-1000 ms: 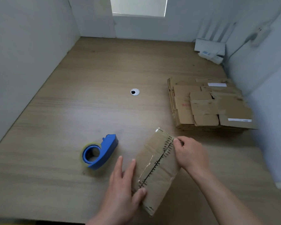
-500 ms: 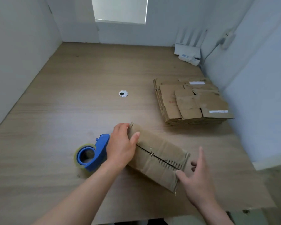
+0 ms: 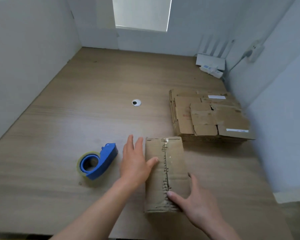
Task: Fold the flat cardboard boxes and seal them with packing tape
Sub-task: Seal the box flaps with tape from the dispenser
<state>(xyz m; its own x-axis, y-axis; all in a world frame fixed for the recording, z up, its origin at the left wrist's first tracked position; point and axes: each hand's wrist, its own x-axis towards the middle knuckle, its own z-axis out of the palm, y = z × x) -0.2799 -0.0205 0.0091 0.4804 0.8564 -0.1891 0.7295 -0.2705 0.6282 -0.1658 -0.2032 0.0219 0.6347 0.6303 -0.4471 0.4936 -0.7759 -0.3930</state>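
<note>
Box (image 3: 166,172), seemingly sealed, touches left hand (image 3: 137,164), right hand (image 3: 200,206).

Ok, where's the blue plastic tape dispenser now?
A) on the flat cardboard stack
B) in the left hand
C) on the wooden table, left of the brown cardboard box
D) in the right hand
C: the blue plastic tape dispenser lies on the wooden table, left of the brown cardboard box, untouched.

Wooden desk (image 3: 76,110) with cable grommet (image 3: 136,102); white router (image 3: 210,61) in far corner
</note>
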